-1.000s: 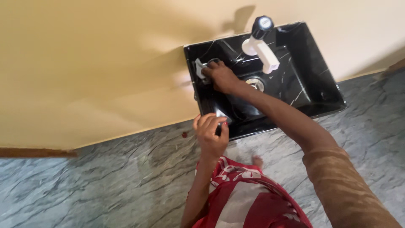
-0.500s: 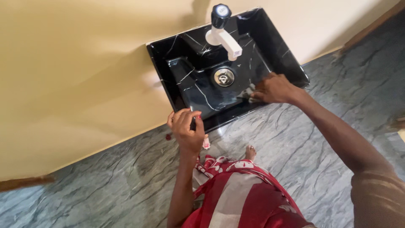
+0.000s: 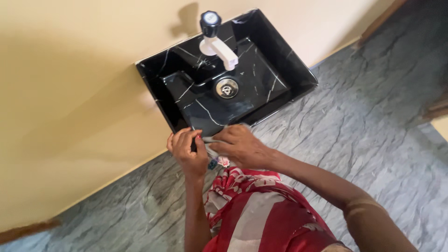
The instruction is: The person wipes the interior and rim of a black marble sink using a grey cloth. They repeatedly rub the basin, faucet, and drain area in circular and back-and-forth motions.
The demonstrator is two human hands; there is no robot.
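A white tap (image 3: 218, 46) with a dark, perhaps black, knob; grey marbled floor (image 3: 364, 121).

black wall-hung sink over a grey marbled floor

the black sink (image 3: 280, 77) with thin white veins is fixed to a cream wall (image 3: 70, 93); a white tap (image 3: 218, 44) with a dark knob stands on its back ledge, and a metal drain (image 3: 227, 88) sits in the basin's bottom. below, the grey veined floor (image 3: 350, 130) meets the wall along a straight edge.
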